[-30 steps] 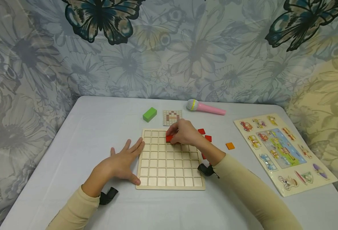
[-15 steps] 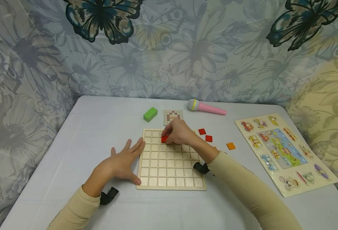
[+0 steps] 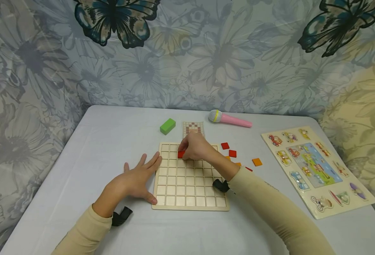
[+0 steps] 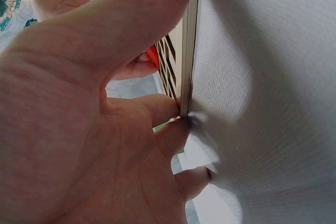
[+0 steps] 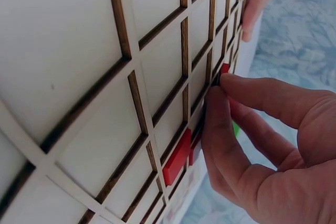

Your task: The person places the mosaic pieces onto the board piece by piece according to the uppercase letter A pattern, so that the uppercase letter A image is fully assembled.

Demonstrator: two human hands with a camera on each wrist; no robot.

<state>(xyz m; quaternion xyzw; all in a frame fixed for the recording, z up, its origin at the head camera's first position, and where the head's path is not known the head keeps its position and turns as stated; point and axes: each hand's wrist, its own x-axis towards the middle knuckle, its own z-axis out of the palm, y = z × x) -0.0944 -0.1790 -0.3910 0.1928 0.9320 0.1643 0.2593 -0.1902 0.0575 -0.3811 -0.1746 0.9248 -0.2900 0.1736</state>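
Observation:
A wooden grid board (image 3: 190,208) lies flat on the table. My left hand (image 3: 138,181) rests at its left edge with fingers spread; thumb and fingertips touch the rim in the left wrist view. Over the board's upper rows, my right hand (image 3: 197,146) pinches a small red square tile (image 3: 181,154) between thumb and fingers. In the right wrist view the pinched tile (image 5: 224,68) is partly hidden by the fingertips, down at the grid. Another red tile (image 5: 178,156) sits in the grid nearby, with more red just behind it.
Right of the board lie loose red tiles (image 3: 232,153) and orange tiles (image 3: 256,162). Behind it are a patterned card (image 3: 193,126), a green block (image 3: 167,126) and a pink toy microphone (image 3: 235,120). A picture puzzle board (image 3: 306,193) lies at the far right.
My right hand has shifted a little left along the upper rows with the red tile, slowing at the end. My left hand has stayed at the board's edge.

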